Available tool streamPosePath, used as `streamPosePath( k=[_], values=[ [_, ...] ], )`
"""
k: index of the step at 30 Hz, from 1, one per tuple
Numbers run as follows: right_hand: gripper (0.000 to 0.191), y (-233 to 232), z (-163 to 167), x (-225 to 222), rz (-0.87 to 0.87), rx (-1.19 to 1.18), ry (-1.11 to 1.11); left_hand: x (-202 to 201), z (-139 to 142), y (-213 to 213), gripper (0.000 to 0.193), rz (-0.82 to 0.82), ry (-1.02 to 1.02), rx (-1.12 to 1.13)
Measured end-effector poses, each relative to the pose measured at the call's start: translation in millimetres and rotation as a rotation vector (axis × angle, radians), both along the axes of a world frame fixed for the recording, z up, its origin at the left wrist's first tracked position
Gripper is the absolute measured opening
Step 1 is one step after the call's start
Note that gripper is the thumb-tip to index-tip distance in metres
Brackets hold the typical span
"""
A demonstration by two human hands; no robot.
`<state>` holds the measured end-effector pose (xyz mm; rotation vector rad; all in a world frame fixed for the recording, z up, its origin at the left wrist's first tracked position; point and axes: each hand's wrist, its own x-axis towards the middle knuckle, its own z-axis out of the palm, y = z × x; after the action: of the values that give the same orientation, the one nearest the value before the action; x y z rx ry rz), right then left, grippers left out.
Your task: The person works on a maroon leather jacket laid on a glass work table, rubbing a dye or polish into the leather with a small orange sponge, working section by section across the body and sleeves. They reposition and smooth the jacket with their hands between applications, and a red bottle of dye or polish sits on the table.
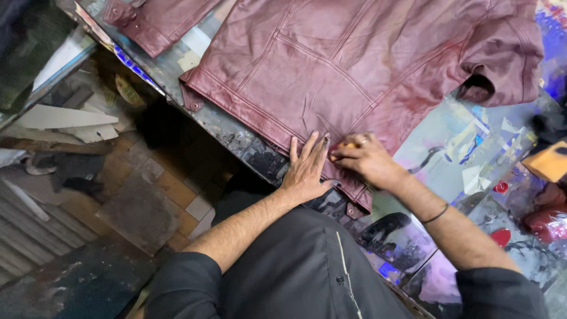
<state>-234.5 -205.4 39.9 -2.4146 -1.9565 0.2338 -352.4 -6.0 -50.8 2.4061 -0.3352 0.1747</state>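
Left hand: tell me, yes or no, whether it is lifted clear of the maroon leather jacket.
No: the left hand lies flat, fingers spread, on the hem of the maroon leather jacket, beside the right hand.

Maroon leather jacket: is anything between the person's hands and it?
Nothing visible. The left hand lies flat on the maroon leather jacket near its hem. The right hand presses a small orange piece against the leather beside it.
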Motion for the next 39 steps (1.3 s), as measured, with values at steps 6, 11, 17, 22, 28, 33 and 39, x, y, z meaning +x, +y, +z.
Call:
streamPosePath(
  k=[6,11,17,22,28,33,39],
  values=[
    [0.031,-16,17,17,0.107,-0.309,0.135,4,-1,3,0.115,-0.022,-0.021,0.001],
    [0.039,2,-8,16,0.156,0.089,-0.020,2,-6,2,0.113,-0.005,-0.023,0.021],
    [0.030,-12,-6,13,0.056,-0.150,0.160,1,-10,2,0.115,-0.011,-0.059,0.000],
    [0.031,-11,7,25,0.044,-0.137,0.158,3,-10,3,0.116,-0.016,-0.046,-0.006],
    [0.033,8,-4,13,0.058,-0.034,0.112,0,-11,4,0.116,-0.021,-0.020,0.000],
    [0.028,2,6,32,0.111,-0.280,0.203,3,-8,4,0.113,-0.019,-0.040,0.010],
    [0.033,11,-9,19,0.021,0.063,0.164,1,-10,5,0.116,-0.013,-0.044,-0.004]
  ],
)
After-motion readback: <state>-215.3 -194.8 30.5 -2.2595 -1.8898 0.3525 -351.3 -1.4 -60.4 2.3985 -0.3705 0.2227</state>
